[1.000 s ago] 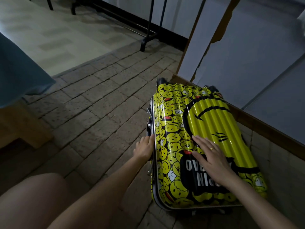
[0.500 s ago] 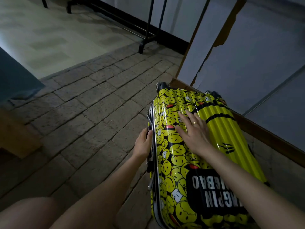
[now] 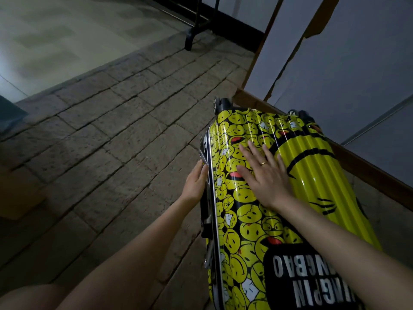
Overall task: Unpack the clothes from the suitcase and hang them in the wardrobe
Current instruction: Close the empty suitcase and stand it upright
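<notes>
Right hand (image 3: 266, 175): open, palm down, fingers spread flat on the ribbed top shell of the suitcase (image 3: 257, 220); a gold ring (image 3: 263, 163) shows on one finger. Left hand (image 3: 196, 183): fingers extended, not clenched, tips touching the suitcase's left side at the seam and metal trim; whether anything is pinched there cannot be told

Suitcase: hard-shell, yellow with smiley-face print and a black panel carrying white lettering. It lies flat on the floor (image 3: 111, 142), shut, wheels (image 3: 220, 104) at the far end. Its right side runs just beside a wooden base rail (image 3: 368, 173) under pale panels (image 3: 346, 74); little room on that side

Left of the suitcase the brick-pattern floor is open and unobstructed out to a paler tiled area (image 3: 55, 41) beyond. A black metal stand foot (image 3: 190, 41) sits on the bricks at the far edge, well apart from the suitcase. A wooden furniture corner (image 3: 13, 198) intrudes at the left border. The person's bare knee (image 3: 33, 296) occupies the lower left
</notes>
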